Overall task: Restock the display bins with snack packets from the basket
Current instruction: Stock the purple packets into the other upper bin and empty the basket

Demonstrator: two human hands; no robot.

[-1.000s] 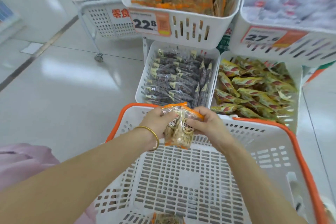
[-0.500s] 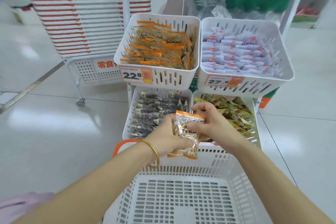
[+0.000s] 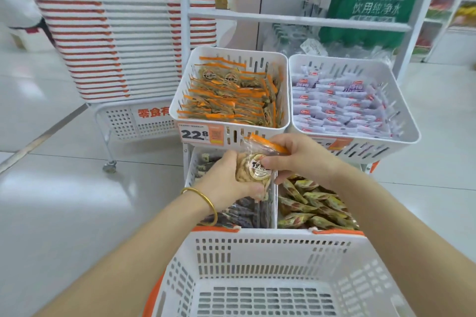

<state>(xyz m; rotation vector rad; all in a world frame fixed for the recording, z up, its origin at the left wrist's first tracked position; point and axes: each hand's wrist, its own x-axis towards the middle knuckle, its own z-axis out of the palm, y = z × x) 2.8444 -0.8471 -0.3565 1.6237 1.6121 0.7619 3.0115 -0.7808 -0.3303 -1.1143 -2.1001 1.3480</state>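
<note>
Head-worn view, forward-down, close over basket [image 3: 273, 260]

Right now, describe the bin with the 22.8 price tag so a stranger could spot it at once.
Find the white rack of four bins beyond the basket. Take the upper left bin, just above the left hand and right hand. It alone holds flat orange-edged packets, like the packet they hold, and carries the 22.8 tag.

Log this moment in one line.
left hand: grips orange-topped snack packet | right hand: pinches same packet | location: before orange-packet bin
</note>
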